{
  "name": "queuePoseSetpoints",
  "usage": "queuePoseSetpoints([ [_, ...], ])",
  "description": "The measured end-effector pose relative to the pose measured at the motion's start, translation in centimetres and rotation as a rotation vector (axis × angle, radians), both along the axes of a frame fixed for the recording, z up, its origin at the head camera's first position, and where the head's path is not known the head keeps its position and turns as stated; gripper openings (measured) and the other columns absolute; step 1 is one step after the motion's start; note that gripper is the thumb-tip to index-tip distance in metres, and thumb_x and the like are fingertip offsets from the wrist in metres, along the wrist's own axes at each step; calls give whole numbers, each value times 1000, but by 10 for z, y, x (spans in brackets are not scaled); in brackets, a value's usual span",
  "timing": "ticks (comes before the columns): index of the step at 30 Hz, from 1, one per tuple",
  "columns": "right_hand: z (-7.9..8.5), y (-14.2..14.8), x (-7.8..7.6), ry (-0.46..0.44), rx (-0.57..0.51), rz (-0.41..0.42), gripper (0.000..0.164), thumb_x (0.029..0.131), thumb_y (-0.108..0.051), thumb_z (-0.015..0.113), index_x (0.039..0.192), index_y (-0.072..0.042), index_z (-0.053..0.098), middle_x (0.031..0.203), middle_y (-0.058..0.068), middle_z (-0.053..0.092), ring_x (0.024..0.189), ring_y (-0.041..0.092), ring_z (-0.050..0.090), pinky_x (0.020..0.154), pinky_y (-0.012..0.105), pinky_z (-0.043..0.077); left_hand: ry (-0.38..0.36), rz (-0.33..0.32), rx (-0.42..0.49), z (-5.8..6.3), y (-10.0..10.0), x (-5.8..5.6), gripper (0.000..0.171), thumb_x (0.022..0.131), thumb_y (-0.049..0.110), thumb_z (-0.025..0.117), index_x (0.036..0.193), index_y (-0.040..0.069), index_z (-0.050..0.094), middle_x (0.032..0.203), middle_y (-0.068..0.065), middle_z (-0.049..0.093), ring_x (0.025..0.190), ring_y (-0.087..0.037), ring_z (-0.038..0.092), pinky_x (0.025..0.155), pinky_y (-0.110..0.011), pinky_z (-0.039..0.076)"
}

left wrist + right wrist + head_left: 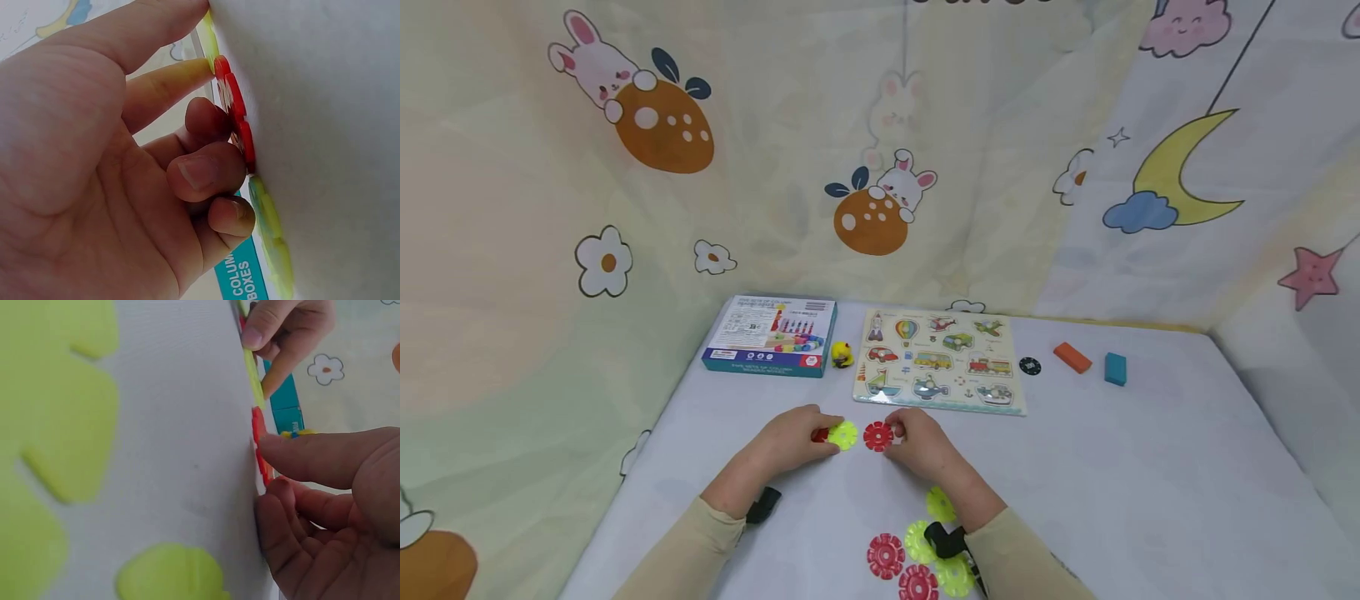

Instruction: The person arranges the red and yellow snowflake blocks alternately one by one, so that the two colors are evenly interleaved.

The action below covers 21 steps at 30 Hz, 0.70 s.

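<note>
My left hand (792,436) pinches a yellow-green flower-shaped disc (844,436) between thumb and forefinger, low over the white table. Under its curled fingers the left wrist view shows a red disc (240,112), with another yellow-green disc (272,240) beyond it, lined up edge to edge. To the right, my right hand (922,446) holds a red flower-shaped disc (876,437) by its edge, thumb on one side and fingers on the other. A small gap parts this red disc from the yellow-green one. Whether the left-hand discs are interlocked I cannot tell.
Several loose discs, red (886,557) and yellow-green (955,577), lie by the right forearm. Behind the hands are a boxed set (767,337), a yellow toy (842,354), a picture puzzle board (940,362), a black round piece (1030,366), an orange block (1072,357) and a teal block (1116,369).
</note>
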State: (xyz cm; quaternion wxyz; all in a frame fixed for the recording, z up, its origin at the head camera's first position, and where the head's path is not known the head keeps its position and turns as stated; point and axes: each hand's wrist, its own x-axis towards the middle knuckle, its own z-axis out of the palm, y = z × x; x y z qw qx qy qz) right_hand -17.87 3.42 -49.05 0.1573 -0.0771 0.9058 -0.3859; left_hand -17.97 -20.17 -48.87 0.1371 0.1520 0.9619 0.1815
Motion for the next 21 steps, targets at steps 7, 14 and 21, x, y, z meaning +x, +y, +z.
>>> queuePoseSetpoints([
  [7, -4, -7, -2, 11, 24, 15, 36, 77, -16, 77, 109, -12, 61, 92, 3, 47, 84, 19, 46, 68, 32, 42, 40, 1, -17, 4, 2, 5, 53, 79, 44, 72, 127, 25, 62, 98, 3, 57, 82, -15, 48, 69, -32, 44],
  [14, -3, -8, -4, 9, 39, 6, 36, 77, -18, 78, 109, -14, 60, 93, 4, 47, 83, 19, 46, 66, 32, 41, 51, 6, -59, 8, 13, 4, 55, 77, 43, 74, 127, 24, 61, 108, 3, 61, 91, -15, 51, 81, -38, 46],
  [21, -3, -4, -2, 24, 22, 19, 36, 77, -16, 77, 109, -13, 60, 92, 5, 46, 81, 19, 45, 65, 33, 41, 0, 20, -47, 11, 43, -4, 59, 77, 42, 75, 129, 21, 60, 118, 0, 62, 108, -21, 54, 92, -43, 44],
])
